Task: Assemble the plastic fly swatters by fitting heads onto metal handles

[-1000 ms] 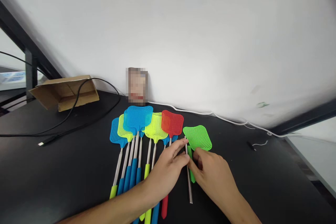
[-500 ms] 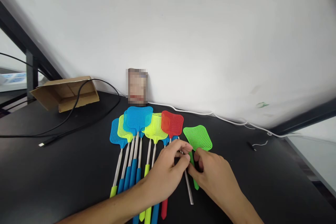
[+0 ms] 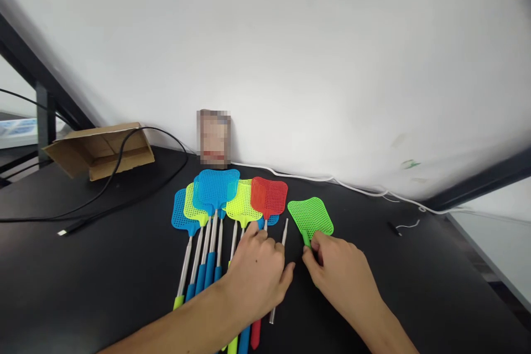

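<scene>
My right hand is closed around the handle of a green fly swatter, just below its mesh head. The rest of that handle is hidden by my fingers. Palm down, my left hand has curled fingers over a thin metal rod, which slants beneath it and shows at both ends; the grip itself is hidden. Just left of the rod, a red fly swatter runs under the same hand. Further left lie several more swatters, among them a yellow one and a blue one.
An open cardboard box lies at the back left, with a black cable in front of it. Against the wall stands a blurred-out packet. A white cable follows the wall's base; a small black connector lies at right.
My left hand has turned palm down and moved left, and the rod's lower end has swung left with it. The green handle's lower end, visible before, is now hidden at my right hand.
</scene>
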